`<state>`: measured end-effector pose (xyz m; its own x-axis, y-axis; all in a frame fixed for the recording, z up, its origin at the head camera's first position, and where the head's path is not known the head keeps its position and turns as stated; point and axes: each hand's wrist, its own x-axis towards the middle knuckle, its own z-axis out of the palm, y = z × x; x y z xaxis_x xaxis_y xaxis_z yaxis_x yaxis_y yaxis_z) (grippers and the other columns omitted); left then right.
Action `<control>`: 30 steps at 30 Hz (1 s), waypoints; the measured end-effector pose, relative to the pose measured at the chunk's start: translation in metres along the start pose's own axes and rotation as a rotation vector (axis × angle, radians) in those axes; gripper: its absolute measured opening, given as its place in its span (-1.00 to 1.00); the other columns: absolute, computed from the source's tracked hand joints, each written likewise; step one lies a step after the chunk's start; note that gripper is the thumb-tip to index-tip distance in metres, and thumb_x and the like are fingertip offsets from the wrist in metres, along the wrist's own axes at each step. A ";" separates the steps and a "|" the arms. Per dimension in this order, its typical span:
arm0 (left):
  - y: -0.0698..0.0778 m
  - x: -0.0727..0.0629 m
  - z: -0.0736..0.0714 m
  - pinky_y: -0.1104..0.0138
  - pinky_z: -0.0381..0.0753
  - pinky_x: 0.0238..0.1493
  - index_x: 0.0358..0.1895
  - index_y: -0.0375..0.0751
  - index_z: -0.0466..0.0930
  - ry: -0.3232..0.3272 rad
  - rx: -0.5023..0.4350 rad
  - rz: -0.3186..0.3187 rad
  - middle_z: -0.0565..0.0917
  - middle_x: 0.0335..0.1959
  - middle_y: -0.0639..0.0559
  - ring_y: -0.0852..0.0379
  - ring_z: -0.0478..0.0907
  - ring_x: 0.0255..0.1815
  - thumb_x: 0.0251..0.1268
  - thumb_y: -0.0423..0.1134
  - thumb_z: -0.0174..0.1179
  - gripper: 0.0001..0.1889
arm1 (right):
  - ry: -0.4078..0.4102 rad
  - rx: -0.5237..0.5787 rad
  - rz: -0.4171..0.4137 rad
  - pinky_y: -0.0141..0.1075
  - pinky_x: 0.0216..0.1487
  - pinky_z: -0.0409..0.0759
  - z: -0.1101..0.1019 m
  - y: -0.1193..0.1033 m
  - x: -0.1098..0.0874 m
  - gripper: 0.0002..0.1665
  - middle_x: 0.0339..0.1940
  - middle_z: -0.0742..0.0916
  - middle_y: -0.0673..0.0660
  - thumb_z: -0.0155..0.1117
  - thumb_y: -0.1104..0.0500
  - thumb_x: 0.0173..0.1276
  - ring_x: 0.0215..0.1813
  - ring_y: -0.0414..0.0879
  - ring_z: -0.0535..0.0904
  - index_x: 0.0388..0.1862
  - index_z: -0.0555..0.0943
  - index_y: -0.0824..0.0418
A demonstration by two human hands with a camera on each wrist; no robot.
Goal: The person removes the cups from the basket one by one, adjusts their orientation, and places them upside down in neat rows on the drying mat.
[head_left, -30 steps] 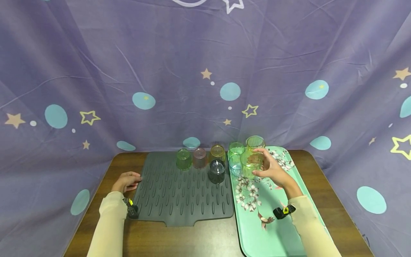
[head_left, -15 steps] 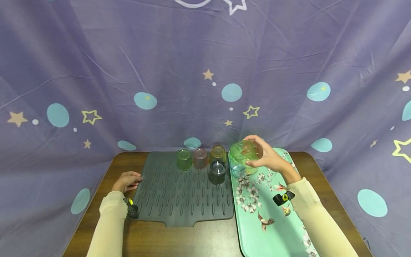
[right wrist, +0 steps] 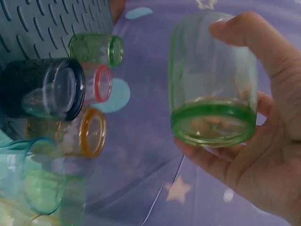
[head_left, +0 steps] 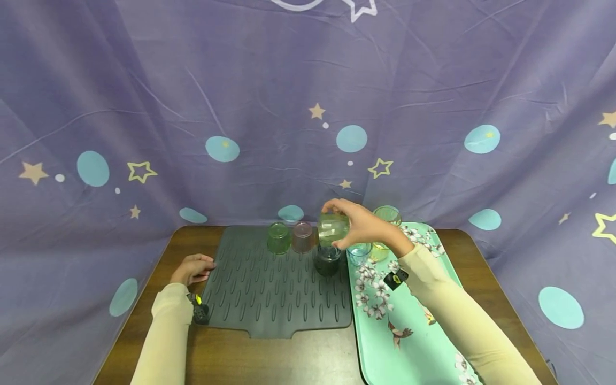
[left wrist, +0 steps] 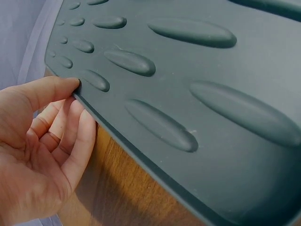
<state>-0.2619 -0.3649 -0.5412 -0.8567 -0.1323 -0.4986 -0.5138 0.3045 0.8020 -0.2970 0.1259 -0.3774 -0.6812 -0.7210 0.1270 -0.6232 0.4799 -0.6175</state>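
Observation:
My right hand (head_left: 362, 224) grips a green-tinted drinking glass (head_left: 333, 230) in the air above the mat's back right corner. In the right wrist view its thick green base ring shows, thumb on one side and fingers on the other. Below it, a dark glass (head_left: 327, 262) stands upside down on the grey drying mat (head_left: 269, 294). An amber glass (right wrist: 94, 134) beside it is mostly hidden in the head view. Green (head_left: 278, 239) and pink (head_left: 302, 238) glasses stand farther left. My left hand (head_left: 193, 268) pinches the mat's left edge, thumb on top and fingers underneath.
Right of the mat lies a mint flowered tray (head_left: 385, 353). Toward its back stand a blue glass (head_left: 359, 255) and yellowish glasses, one at the rear (head_left: 387, 214). A wooden table (head_left: 221, 355) carries everything, with a purple curtain (head_left: 269, 139) behind.
My right hand has lifted the green glass off the tray, tilted it and carried it left over the mat. My left hand stays at the mat's edge.

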 end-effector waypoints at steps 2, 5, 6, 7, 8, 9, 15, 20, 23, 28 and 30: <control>0.001 0.000 0.000 0.45 0.65 -0.34 -0.11 -0.31 0.50 0.004 0.002 0.000 0.55 -0.48 0.18 0.29 0.51 -0.46 0.37 -0.41 0.21 -0.88 | -0.027 -0.079 0.021 -0.05 0.10 0.61 0.003 -0.009 0.009 -0.15 0.18 0.59 0.05 0.66 0.14 0.01 0.20 0.03 0.52 0.29 0.45 0.04; 0.002 -0.002 0.000 0.45 0.66 -0.34 -0.10 -0.32 0.49 0.002 0.011 0.006 0.54 -0.49 0.18 0.29 0.51 -0.47 0.37 -0.41 0.20 -0.87 | -0.071 -0.232 0.027 -0.16 -0.20 0.56 0.010 -0.020 0.022 -0.18 0.09 0.59 0.03 0.66 0.09 0.00 0.02 -0.03 0.52 0.24 0.46 -0.02; 0.003 -0.002 0.000 0.46 0.66 -0.34 -0.10 -0.31 0.49 0.005 0.012 0.005 0.54 -0.50 0.19 0.30 0.51 -0.47 0.37 -0.41 0.21 -0.87 | -0.084 -0.280 0.027 -0.17 -0.27 0.53 0.013 -0.024 0.026 -0.18 0.07 0.58 0.04 0.66 0.08 -0.01 -0.02 -0.03 0.52 0.24 0.47 -0.04; 0.003 -0.002 0.000 0.46 0.65 -0.34 -0.10 -0.31 0.49 0.008 0.012 0.003 0.54 -0.50 0.19 0.30 0.50 -0.47 0.37 -0.41 0.21 -0.87 | -0.102 -0.323 0.028 -0.18 -0.30 0.51 0.015 -0.027 0.030 -0.18 0.08 0.58 0.04 0.67 0.06 -0.01 -0.02 -0.03 0.52 0.25 0.48 -0.06; 0.003 -0.002 -0.001 0.46 0.65 -0.35 -0.10 -0.31 0.49 0.005 0.014 0.005 0.53 -0.50 0.19 0.30 0.50 -0.48 0.37 -0.41 0.20 -0.87 | -0.120 -0.362 0.028 -0.17 -0.32 0.51 0.019 -0.030 0.033 -0.18 0.08 0.58 0.04 0.67 0.05 0.00 -0.03 -0.02 0.52 0.25 0.49 -0.06; 0.003 -0.002 -0.001 0.47 0.65 -0.35 -0.10 -0.31 0.49 0.006 0.013 0.002 0.54 -0.50 0.19 0.31 0.50 -0.48 0.37 -0.41 0.20 -0.87 | -0.138 -0.397 0.029 -0.17 -0.32 0.51 0.022 -0.033 0.037 -0.17 0.10 0.57 0.05 0.67 0.05 0.00 -0.01 -0.01 0.53 0.27 0.49 -0.07; 0.003 -0.003 -0.002 0.47 0.65 -0.35 -0.10 -0.31 0.49 0.010 0.014 0.001 0.54 -0.50 0.20 0.31 0.50 -0.47 0.36 -0.41 0.19 -0.87 | -0.224 -0.564 0.031 -0.14 -0.24 0.56 0.045 -0.044 0.055 -0.13 0.18 0.56 0.07 0.68 0.07 0.00 0.09 0.02 0.50 0.34 0.51 -0.10; 0.001 -0.002 -0.002 0.46 0.65 -0.34 -0.09 -0.31 0.48 0.007 0.010 0.008 0.56 -0.47 0.18 0.30 0.51 -0.45 0.38 -0.40 0.19 -0.87 | -0.288 -0.645 0.068 -0.15 -0.11 0.57 0.063 -0.046 0.067 -0.12 0.24 0.55 0.08 0.67 0.11 0.03 0.10 0.00 0.46 0.37 0.51 -0.11; 0.000 -0.002 -0.001 0.46 0.65 -0.34 -0.10 -0.30 0.49 0.011 0.004 0.004 0.56 -0.46 0.18 0.29 0.51 -0.45 0.38 -0.40 0.20 -0.87 | -0.317 -0.692 0.084 -0.12 0.11 0.59 0.073 -0.046 0.073 -0.10 0.29 0.54 0.08 0.69 0.10 0.02 0.20 0.02 0.46 0.37 0.51 -0.10; 0.000 -0.003 0.001 0.47 0.65 -0.35 -0.09 -0.32 0.48 0.009 -0.004 0.008 0.55 -0.47 0.18 0.30 0.50 -0.46 0.38 -0.40 0.20 -0.86 | -0.363 -0.781 0.092 -0.09 0.30 0.54 0.089 -0.044 0.083 -0.08 0.38 0.51 0.09 0.69 0.07 0.03 0.32 0.03 0.43 0.40 0.50 -0.11; 0.001 -0.003 0.001 0.47 0.65 -0.34 -0.07 -0.33 0.48 0.010 -0.006 0.008 0.54 -0.47 0.17 0.31 0.50 -0.47 0.38 -0.40 0.20 -0.85 | -0.375 -0.809 0.095 -0.08 0.34 0.52 0.095 -0.043 0.086 -0.06 0.41 0.50 0.10 0.69 0.07 0.04 0.35 0.04 0.42 0.42 0.48 -0.13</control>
<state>-0.2596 -0.3628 -0.5387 -0.8612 -0.1391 -0.4888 -0.5070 0.2996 0.8082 -0.2921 -0.0044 -0.4136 -0.6616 -0.7084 -0.2461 -0.7475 0.6490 0.1413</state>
